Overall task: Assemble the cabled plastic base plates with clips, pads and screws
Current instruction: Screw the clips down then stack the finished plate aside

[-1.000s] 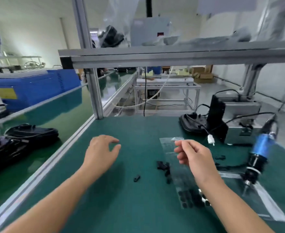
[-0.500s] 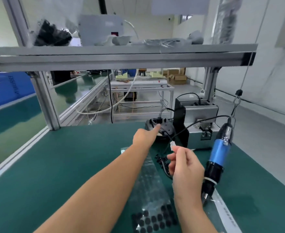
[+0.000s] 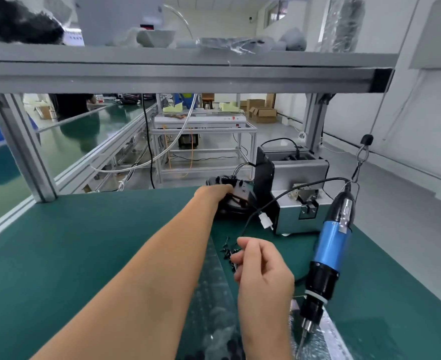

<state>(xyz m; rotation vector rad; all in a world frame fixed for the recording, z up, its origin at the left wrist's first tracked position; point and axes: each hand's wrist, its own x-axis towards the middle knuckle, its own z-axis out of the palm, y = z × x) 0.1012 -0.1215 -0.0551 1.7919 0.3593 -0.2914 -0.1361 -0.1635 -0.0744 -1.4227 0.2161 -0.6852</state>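
Black cabled base plate (image 3: pixel 231 197) at the bench's far edge, gripped by the left hand (image 3: pixel 214 194); right hand (image 3: pixel 261 268) loosely curled, contents indiscernible. Risk: trailing cable (image 3: pixel 287 193) snagged on the screw feeder (image 3: pixel 300 201) when the plate is pulled

No legible text or labels anywhere.

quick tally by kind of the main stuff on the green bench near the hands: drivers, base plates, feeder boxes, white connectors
electric screwdriver, blue and black, hanging: 1
black cabled base plate, under the left hand: 1
grey feeder box: 1
white connector on a black cable: 1
total: 4
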